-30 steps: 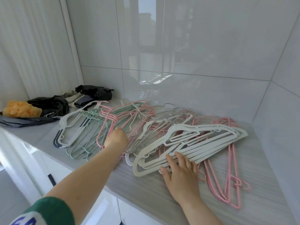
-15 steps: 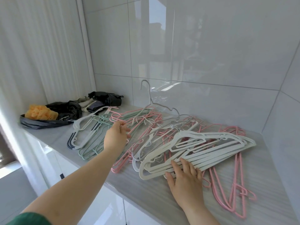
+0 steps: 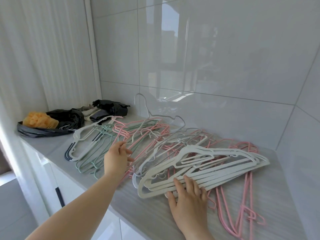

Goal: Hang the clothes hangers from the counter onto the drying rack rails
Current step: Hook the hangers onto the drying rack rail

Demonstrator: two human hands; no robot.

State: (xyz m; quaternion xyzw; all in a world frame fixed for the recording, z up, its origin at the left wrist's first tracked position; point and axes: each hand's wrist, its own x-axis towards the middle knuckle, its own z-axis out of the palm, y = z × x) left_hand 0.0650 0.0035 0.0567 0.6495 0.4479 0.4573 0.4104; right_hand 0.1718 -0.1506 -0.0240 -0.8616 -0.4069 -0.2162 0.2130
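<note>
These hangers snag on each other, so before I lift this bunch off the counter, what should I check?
1. Left hand has a grip on the thin pink and grey hangers: ok.
2. Right hand lies flat on the white hangers, pinning them to the counter: ok.
3. Gripped bunch clear of its neighbours: not ok; it overlaps the green hangers and hooks cross in the middle.
4. Raised grey hook clear of the wall: cannot tell.
5. Drying rack within reach: cannot tell; not in view.
</note>
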